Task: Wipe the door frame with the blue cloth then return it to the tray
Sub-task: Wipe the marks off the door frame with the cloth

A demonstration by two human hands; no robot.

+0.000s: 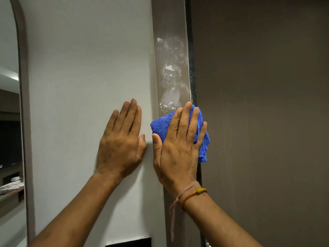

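White wall point(85, 77) fills the left, with the brown door frame point(170, 32) running up beside the dark door point(258, 104) on the right. We press the blue cloth point(161, 125) flat on the frame under our right hand point(178, 145), fingers spread over it rather than pinching. Our left hand point(121, 141) lies open on the wall, holding nothing. White smears point(170, 82) sit just above the cloth, so we should push upward with firm, even pressure, keeping the cloth folded. No tray is in view.

Two hands point(122, 139), one blue cloth point(161, 124), seemingly.
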